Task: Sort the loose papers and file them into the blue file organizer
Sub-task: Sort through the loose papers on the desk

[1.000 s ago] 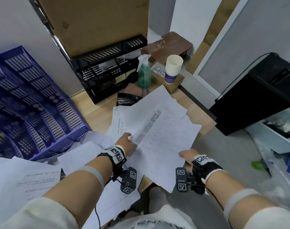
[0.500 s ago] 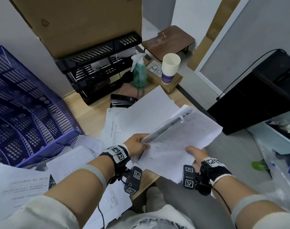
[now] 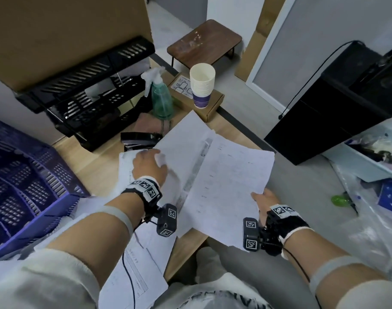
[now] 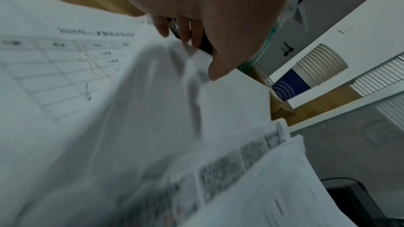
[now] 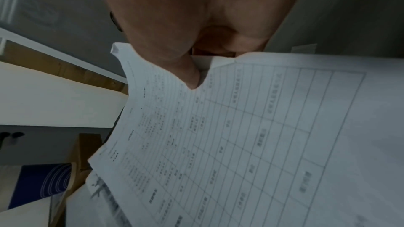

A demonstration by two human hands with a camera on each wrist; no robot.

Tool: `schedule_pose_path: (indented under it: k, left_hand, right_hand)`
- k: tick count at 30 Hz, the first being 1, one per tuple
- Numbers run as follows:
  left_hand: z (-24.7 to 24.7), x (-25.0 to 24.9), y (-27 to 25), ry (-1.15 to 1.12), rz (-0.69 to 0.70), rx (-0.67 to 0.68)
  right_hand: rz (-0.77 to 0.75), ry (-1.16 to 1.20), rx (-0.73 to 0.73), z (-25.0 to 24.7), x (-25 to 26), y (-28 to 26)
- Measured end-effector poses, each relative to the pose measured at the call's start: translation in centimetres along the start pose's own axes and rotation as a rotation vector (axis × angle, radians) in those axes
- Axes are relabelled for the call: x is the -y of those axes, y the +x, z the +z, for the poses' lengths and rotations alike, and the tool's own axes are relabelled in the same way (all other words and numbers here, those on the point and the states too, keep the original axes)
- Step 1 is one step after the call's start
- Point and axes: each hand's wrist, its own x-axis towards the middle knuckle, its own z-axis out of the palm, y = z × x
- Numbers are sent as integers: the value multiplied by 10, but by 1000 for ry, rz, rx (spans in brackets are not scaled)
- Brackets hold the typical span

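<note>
A: What shows from the head camera?

B: The right hand [image 3: 263, 202] pinches the near edge of a sheaf of white printed sheets [image 3: 230, 186], held up over the edge of the light wooden table [image 3: 96, 159]. The left hand [image 3: 149, 166] lies palm down, fingers spread, on a white sheet [image 3: 181, 148] beside that sheaf. The blue slotted plastic file organizer [image 3: 23, 188] stands at the left of the table, well apart from the held sheets, with more loose white papers [image 3: 132, 275] lying below it near the table's front edge.

A: Anything behind them?

B: A black mesh desk tray [image 3: 87, 92], a green spray bottle [image 3: 161, 99], a stack of white paper cups with a blue band [image 3: 201, 85] on a small cardboard box [image 3: 209, 105], and a black stapler [image 3: 139, 140] just past the left hand.

A: And the left wrist camera?

B: Blurred (badly), but the left hand's fingers [image 4: 161, 27] reach out fairly straight, fingertips at the sheet's far edge; the thumb [image 4: 220, 65] hangs over it. I see nothing gripped.

A: The right wrist?

B: The thumb [image 5: 186, 68] presses down on a sheet printed with a ruled table [image 5: 262, 135], with a finger curled beneath — a firm pinch on the sheaf.
</note>
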Motion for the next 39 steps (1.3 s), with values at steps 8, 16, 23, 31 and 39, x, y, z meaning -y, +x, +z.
schedule_pose_path:
  k: [8, 16, 23, 31, 39]
  left_hand:
    - [-18, 1, 29, 239, -81, 143]
    - [-52, -10, 20, -86, 32, 101]
    - [-112, -17, -4, -374, 326, -281]
    - [-42, 5, -69, -32, 802, 272]
    - [11, 29, -104, 430, 677, 594]
  right_hand:
    - [45, 112, 49, 3, 10, -16]
    - [2, 67, 28, 13, 28, -22]
    - [-61, -94, 113, 32, 50, -39]
    - [-15, 198, 163, 34, 54, -67]
    - [22, 155, 244, 1, 24, -73]
